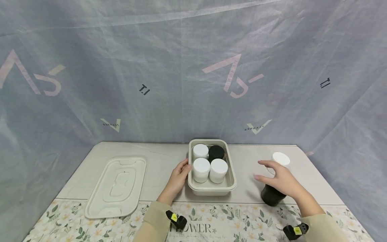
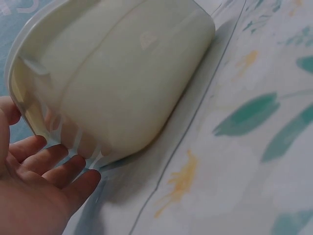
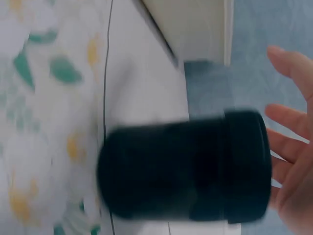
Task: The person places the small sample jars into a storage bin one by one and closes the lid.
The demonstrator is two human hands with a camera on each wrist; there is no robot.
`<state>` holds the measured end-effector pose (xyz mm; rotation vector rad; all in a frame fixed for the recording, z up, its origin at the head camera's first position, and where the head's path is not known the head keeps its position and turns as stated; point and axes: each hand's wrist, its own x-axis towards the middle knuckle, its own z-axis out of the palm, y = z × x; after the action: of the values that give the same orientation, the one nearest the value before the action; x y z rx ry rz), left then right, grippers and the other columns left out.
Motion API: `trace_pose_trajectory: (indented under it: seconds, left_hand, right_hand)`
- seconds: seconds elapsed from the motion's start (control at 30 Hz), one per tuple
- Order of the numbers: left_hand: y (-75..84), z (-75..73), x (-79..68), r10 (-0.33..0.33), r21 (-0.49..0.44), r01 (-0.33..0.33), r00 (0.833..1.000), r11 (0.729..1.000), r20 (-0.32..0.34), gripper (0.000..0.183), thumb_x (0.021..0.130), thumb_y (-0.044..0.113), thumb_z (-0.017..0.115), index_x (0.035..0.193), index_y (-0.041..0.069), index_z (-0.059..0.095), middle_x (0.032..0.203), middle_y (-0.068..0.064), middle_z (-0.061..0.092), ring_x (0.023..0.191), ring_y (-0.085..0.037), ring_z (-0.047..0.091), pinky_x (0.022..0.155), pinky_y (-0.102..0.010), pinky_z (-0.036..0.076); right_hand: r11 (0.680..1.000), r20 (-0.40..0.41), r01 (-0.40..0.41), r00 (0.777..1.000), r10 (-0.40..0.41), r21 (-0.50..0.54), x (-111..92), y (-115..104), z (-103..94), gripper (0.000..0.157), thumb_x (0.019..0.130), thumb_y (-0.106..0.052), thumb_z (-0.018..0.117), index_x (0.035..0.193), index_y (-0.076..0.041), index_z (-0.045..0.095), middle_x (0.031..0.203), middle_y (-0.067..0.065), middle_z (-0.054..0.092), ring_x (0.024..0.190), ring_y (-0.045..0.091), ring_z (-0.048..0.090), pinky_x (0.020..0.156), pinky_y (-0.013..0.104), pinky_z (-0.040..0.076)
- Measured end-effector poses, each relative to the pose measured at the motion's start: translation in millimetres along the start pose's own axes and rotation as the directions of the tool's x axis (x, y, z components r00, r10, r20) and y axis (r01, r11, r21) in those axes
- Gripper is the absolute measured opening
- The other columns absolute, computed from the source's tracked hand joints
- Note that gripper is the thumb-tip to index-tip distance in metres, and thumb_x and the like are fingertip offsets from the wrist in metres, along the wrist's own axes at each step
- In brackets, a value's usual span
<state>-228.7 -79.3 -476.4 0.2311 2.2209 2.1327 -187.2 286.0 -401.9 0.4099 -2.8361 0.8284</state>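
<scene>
A cream plastic box (image 1: 211, 193) holds three white-lidded jars (image 1: 201, 165) and one black-lidded jar (image 1: 216, 152). Against the box's left wall rests my left hand (image 1: 178, 178); the left wrist view shows its fingertips (image 2: 76, 166) touching the outside below the rim, extended rather than curled. My right hand (image 1: 279, 178) hovers over a black jar (image 1: 271, 196) at the right, thumb and fingers spread with nothing between them. In the right wrist view this black jar (image 3: 186, 169) stands close to the fingers. A white jar (image 1: 281, 158) is behind the hand, partly hidden.
A cream lid (image 1: 119, 188) lies flat at the left of the table. Pale cloth with a floral front strip (image 1: 211, 218) covers the tabletop. Behind and at both sides hangs a grey-blue curtain (image 1: 181, 67).
</scene>
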Motion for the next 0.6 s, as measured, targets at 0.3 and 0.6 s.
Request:
trace_pose_trajectory:
  seconds: [0.3, 0.6]
  left_hand:
    - [2.3, -0.8, -1.9, -0.04, 0.028, 0.04, 0.999, 0.999, -0.001, 0.05, 0.101, 0.031, 0.043, 0.146, 0.01, 0.035, 0.145, -0.013, 0.044, 0.131, -0.027, 0.046, 0.103, -0.039, 0.047]
    - [2.0, 0.0, -1.2, -0.039, 0.035, 0.039, 0.999, 0.999, -0.001, 0.05, 0.101, 0.031, 0.043, 0.146, 0.009, 0.036, 0.143, -0.014, 0.047, 0.13, -0.028, 0.047, 0.101, -0.039, 0.048]
  right_hand:
    - [0.997, 0.107, -0.021, 0.994, 0.012, 0.079, -19, 16, -19.6, 0.063, 0.079, -0.033, 0.076, 0.13, -0.005, 0.054, 0.129, 0.017, 0.058, 0.114, 0.044, 0.053, 0.091, 0.06, 0.046]
    - [0.967, 0.233, -0.048, 0.972, -0.012, 0.25, -29, 32, -21.4, 0.066, 0.076, -0.02, 0.078, 0.132, 0.003, 0.05, 0.131, 0.029, 0.051, 0.102, -0.005, 0.054, 0.072, 0.02, 0.053]
